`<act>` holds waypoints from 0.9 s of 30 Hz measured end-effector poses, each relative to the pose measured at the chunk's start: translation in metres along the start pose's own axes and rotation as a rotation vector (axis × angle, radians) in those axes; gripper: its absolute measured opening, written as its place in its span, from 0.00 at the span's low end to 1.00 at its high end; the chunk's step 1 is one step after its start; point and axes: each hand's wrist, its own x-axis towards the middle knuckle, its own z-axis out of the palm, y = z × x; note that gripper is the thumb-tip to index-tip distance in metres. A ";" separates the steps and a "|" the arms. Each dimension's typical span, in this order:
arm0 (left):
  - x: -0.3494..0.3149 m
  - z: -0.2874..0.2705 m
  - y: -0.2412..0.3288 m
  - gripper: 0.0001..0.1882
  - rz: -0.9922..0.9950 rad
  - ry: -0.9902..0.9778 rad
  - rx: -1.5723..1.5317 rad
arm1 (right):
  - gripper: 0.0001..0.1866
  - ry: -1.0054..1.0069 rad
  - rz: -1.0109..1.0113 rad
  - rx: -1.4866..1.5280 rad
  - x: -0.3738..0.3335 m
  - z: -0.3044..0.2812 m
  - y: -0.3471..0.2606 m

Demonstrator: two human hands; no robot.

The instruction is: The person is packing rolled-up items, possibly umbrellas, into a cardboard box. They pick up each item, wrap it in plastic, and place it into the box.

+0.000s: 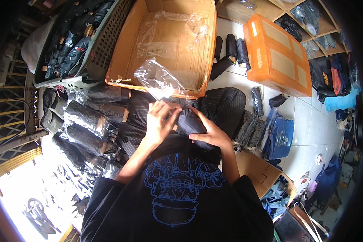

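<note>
My right hand (214, 135) is wrapped around a plump black cylindrical fabric pouch (188, 122), thumb across its near part. What is inside the pouch is hidden. At the pouch's far end, my left hand (161, 121) is closed in a pinch on a clear plastic bag (159, 76). The bag stands up crumpled beyond the fingers and overlaps the near edge of an open cardboard box (121, 60). Both hands are close together above my lap, over striped dark trousers.
Left of me lie several black bundles (86, 117) in clear plastic, below a green perforated basket (105, 44) full of similar bundles. An orange taped carton (276, 56) stands far right, near dark pouches (231, 46). Blue packages (280, 137) and another open carton (258, 173) sit at right.
</note>
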 end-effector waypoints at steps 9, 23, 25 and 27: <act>0.003 -0.009 -0.008 0.09 0.192 -0.141 0.035 | 0.50 0.063 -0.009 -0.083 -0.003 -0.007 0.002; -0.006 0.000 0.002 0.12 0.189 -0.008 0.042 | 0.39 0.230 0.017 0.442 0.001 0.014 -0.004; -0.008 0.002 0.013 0.12 0.225 -0.030 0.019 | 0.38 0.306 -0.041 0.306 0.006 0.018 0.008; -0.018 0.008 0.013 0.14 0.177 0.002 -0.026 | 0.38 0.359 -0.118 0.165 0.008 0.021 0.015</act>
